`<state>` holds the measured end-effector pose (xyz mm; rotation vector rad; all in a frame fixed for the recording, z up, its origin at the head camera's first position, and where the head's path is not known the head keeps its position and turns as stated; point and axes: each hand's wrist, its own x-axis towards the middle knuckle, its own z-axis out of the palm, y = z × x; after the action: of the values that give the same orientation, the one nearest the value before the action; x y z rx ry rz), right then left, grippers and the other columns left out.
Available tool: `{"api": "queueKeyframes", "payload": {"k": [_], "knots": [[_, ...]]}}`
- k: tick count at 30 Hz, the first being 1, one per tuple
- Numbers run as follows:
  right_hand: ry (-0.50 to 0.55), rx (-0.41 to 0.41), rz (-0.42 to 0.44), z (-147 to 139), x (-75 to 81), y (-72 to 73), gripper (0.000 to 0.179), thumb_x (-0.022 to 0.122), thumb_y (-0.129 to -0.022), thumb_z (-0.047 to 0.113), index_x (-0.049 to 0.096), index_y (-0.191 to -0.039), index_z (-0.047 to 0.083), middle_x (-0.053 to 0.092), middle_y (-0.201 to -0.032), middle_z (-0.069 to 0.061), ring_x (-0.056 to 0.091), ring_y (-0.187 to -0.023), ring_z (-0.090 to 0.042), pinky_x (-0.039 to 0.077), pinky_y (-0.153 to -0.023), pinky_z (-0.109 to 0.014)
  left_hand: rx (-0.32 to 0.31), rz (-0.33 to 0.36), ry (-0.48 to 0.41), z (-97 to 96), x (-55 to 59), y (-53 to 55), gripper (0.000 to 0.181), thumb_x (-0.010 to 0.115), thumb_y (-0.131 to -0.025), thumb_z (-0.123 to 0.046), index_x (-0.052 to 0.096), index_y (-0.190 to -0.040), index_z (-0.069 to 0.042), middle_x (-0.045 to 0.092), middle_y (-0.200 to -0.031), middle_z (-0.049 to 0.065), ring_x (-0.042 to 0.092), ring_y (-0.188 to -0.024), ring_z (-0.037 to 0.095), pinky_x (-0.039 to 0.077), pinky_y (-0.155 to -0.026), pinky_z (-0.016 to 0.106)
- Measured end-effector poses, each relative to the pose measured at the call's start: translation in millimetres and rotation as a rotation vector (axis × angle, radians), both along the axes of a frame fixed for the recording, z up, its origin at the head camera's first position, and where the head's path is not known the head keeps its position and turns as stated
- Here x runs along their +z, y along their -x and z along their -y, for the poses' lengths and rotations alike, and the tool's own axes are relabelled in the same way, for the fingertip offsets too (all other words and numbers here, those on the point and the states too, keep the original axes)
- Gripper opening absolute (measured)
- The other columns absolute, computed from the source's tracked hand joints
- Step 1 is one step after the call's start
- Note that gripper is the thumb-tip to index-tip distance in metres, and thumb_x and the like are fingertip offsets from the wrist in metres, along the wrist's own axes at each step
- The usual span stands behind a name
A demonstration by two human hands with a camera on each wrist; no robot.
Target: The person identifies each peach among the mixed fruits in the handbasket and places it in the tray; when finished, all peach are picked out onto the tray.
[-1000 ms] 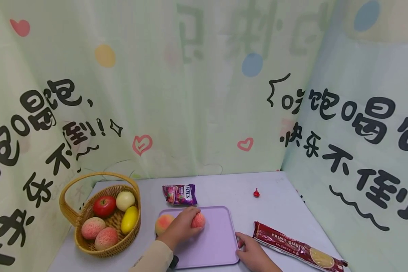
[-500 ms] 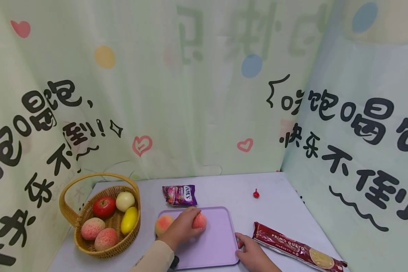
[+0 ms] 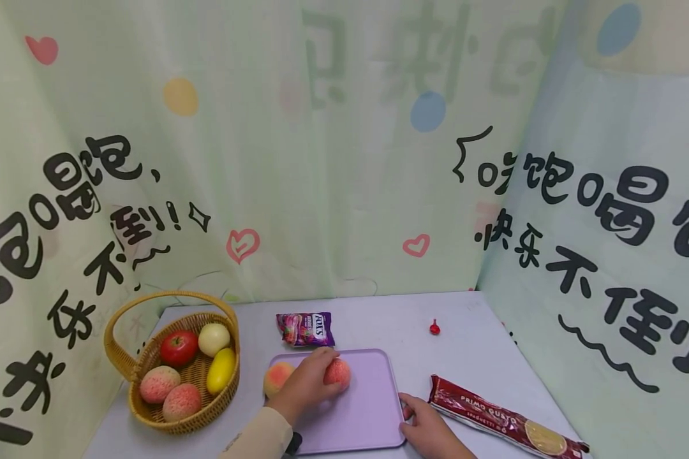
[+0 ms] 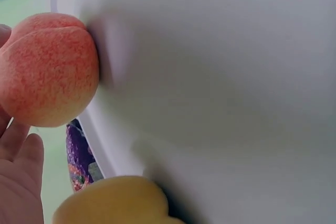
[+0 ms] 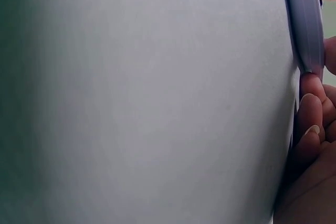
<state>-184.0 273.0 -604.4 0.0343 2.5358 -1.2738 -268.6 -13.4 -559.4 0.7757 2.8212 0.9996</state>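
The two hands are apart, each with its own hold. The left hand (image 3: 307,381) has its fingers and thumb around a pink peach (image 3: 339,371), at the far part of the purple tray (image 3: 356,421). In the left wrist view the peach sits right against or just above the tray floor; whether its weight is down cannot be told. The right hand (image 3: 427,424) pinches the tray's right edge toward the near corner, apparently to steady it.

Just left of the held fruit, partly behind the left hand, an orange peach (image 3: 277,379) lies at the tray's far left corner with no fingers seen gripping it. Judged from this, loading the tray looks part done: one peach is down, and a second is at its place or nearly so but not released. Letting go of it seems the step left at hand.

Farther left stands the wicker basket (image 3: 207,417), holding a red fruit (image 3: 178,349), a pale round piece (image 3: 214,339), a yellow fruit (image 3: 221,371), a farther pink fruit (image 3: 160,384) and a nearer pink fruit (image 3: 182,401). None of these five is being touched.

Outward on the surface (image 3: 390,319), a purple snack packet (image 3: 305,329) lies just beyond the tray, a small red object (image 3: 434,327) lies far right, and a spaghetti pack (image 3: 505,417) slants to the right of the right hand, all off the tray.
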Motion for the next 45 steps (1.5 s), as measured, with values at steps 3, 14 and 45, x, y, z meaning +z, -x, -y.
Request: {"api": "queueKeyframes", "payload": {"k": [3, 14, 45], "knots": [[0.001, 0.001, 0.000, -0.3, 0.8, -0.5, 0.064, 0.070, -0.091, 0.010, 0.046, -0.147, -0.008, 0.056, -0.097, -0.006, 0.054, -0.087, -0.019, 0.050, -0.069, -0.029, -0.007, -0.014, -0.002, 2.7, 1.5, -0.2, 0.067, 0.083, -0.087, -0.032, 0.057, -0.143, -0.008, 0.056, -0.145, 0.008, 0.058, -0.129, 0.029, 0.051, -0.109, 0.048], [0.014, -0.004, 0.006, -1.2, 1.0, -0.3, 0.064, 0.071, -0.092, 0.011, 0.046, -0.148, -0.007, 0.056, -0.097, -0.006, 0.053, -0.085, -0.019, 0.050, -0.067, -0.028, -0.048, -0.093, 0.007, 15.0, 10.0, -8.8, 0.065, 0.084, -0.086, -0.027, 0.058, -0.143, -0.010, 0.059, -0.141, 0.003, 0.058, -0.130, 0.024, 0.051, -0.110, 0.043], [0.014, 0.002, 0.005, 0.9, 4.2, -1.5, 0.062, 0.071, -0.092, 0.008, 0.047, -0.147, -0.008, 0.056, -0.096, -0.006, 0.054, -0.084, -0.019, 0.050, -0.068, -0.029, -0.052, -0.329, 0.020, 55.4, 56.3, -47.4, 0.066, 0.087, -0.080, -0.039, 0.062, -0.139, -0.022, 0.065, -0.137, -0.007, 0.062, -0.125, 0.018, 0.054, -0.105, 0.042]]}}
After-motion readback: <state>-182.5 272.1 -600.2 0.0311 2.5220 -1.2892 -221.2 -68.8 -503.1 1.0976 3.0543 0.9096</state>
